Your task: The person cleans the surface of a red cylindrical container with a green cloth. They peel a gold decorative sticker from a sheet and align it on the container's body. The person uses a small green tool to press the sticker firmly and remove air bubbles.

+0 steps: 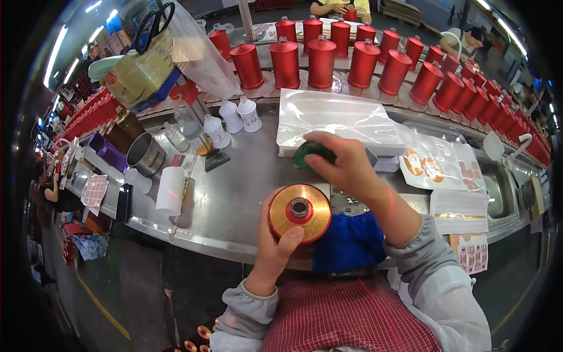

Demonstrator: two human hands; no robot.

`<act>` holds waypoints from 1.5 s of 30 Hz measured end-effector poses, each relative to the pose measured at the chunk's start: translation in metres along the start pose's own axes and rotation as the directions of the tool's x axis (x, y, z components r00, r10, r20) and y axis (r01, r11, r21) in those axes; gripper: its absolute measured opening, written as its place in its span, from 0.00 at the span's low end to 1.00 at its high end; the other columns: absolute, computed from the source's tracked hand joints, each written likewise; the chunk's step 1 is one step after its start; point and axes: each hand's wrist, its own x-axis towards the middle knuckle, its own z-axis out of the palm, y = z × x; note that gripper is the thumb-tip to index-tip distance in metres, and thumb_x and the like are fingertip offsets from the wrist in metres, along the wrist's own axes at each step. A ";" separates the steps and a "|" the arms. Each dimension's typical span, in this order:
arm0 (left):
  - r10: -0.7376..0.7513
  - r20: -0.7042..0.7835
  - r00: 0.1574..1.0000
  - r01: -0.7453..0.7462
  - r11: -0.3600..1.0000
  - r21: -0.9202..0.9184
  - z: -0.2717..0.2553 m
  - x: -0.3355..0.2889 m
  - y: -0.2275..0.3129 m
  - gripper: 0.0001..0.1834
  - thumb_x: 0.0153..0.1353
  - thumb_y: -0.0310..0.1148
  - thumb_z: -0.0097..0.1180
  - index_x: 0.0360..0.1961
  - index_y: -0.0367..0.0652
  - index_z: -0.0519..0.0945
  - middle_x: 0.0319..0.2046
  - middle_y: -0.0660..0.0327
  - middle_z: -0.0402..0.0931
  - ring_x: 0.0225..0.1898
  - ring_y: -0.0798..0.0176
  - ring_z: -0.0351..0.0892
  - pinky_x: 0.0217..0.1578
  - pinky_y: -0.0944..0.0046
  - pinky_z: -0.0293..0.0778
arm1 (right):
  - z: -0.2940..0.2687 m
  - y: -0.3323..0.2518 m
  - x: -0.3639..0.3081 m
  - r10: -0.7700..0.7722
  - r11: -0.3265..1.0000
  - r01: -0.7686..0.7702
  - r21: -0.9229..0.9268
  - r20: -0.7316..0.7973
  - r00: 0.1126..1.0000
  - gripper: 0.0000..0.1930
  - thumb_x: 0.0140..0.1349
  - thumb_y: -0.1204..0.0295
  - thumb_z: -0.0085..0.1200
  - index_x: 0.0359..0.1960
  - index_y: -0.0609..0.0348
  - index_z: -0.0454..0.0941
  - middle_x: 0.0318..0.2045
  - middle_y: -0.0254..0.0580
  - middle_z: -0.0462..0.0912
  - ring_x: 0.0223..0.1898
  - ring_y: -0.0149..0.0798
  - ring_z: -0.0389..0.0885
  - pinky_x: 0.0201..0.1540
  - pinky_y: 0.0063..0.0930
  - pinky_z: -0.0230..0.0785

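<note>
Left hand: the left hand (pixel 275 246) is wrapped round the side of a gold-topped container (pixel 299 205), the thumb being laid on its gold face.
Gold-topped container: it is held above the front edge of the table, its open neck turned upward; a red rim is shown round the gold, and no lettering can be made out.
Right hand: the right hand (pixel 343 161) is closed on a dark green object (pixel 312 154), its kind partly hidden by the fingers; it is held beyond the container, apart from it.
Blue cloth: a blue cloth (pixel 349 243) is bunched at the table edge, below the right forearm.
Film stack: glossy white sheets (pixel 334 120) are piled behind the right hand.
Round labels: gold-orange round labels (pixel 423 166) are carried on a pale sheet at the right; their print is too small to be read.
Printed card: a white card (pixel 472 255) with reddish-brown figures is seen by the right table edge.
White bottles: three white bottles (pixel 231 116) are stood to the left, marked in grey, illegibly.
Metal cup: a dark mark is borne by a metal cup (pixel 146 154) farther left.
Red bottles: red bottles (pixel 321 63) are lined up along the back, no labels being discernible.
</note>
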 end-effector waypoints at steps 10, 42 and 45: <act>-0.031 0.059 0.998 0.032 0.999 -0.009 -0.004 0.006 -0.002 0.37 0.55 0.41 0.60 0.62 0.34 0.61 0.54 0.54 0.69 0.57 0.61 0.70 0.59 0.60 0.65 | 0.003 -0.004 -0.009 -0.078 0.986 0.056 0.160 0.133 0.988 0.19 0.58 0.71 0.62 0.51 0.62 0.77 0.38 0.36 0.82 0.42 0.26 0.78 0.47 0.25 0.71; 0.000 0.017 1.000 -0.001 1.000 0.025 0.000 0.004 -0.001 0.38 0.54 0.37 0.61 0.63 0.33 0.59 0.55 0.52 0.68 0.56 0.60 0.70 0.59 0.60 0.66 | 0.003 -0.004 0.013 -0.004 0.994 -0.010 0.113 0.125 0.992 0.16 0.56 0.73 0.64 0.45 0.63 0.78 0.37 0.34 0.82 0.40 0.25 0.78 0.46 0.23 0.71; -0.011 0.029 1.000 0.011 1.000 0.005 0.000 0.004 -0.002 0.38 0.55 0.38 0.61 0.63 0.33 0.60 0.55 0.53 0.68 0.56 0.61 0.70 0.59 0.61 0.65 | 0.001 -0.008 0.005 -0.055 0.914 -0.042 0.403 0.227 0.972 0.17 0.56 0.73 0.64 0.47 0.62 0.78 0.37 0.34 0.83 0.41 0.25 0.78 0.47 0.23 0.72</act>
